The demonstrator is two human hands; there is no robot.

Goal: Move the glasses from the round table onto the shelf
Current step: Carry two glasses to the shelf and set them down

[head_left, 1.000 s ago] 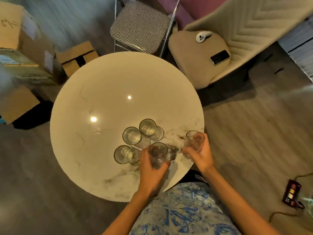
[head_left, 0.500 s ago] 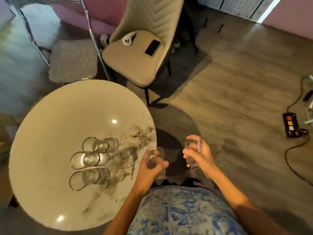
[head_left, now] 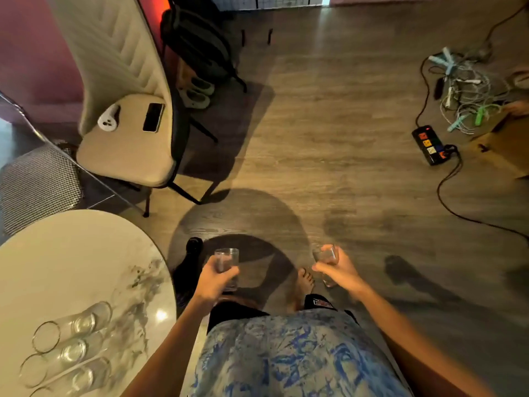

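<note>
My left hand (head_left: 215, 282) grips a clear drinking glass (head_left: 227, 259) upright, held over the floor just right of the round table. My right hand (head_left: 337, 270) holds a second clear glass (head_left: 325, 255) farther right, also over the floor. The round white marble table (head_left: 57, 267) lies at the lower left. Three clear glasses (head_left: 71, 348) stand together on it near its lower edge. No shelf is in view.
A beige chair (head_left: 126, 156) with a phone and a white device on its seat stands beyond the table. A checkered stool (head_left: 37, 184) is at the left. A power strip (head_left: 430, 144) and tangled cables (head_left: 463, 90) lie on the wood floor at right.
Both hands lifted a glass each off the table and carried them to the right, clear of the tabletop. My view swung right, so the table slid to the lower left.
</note>
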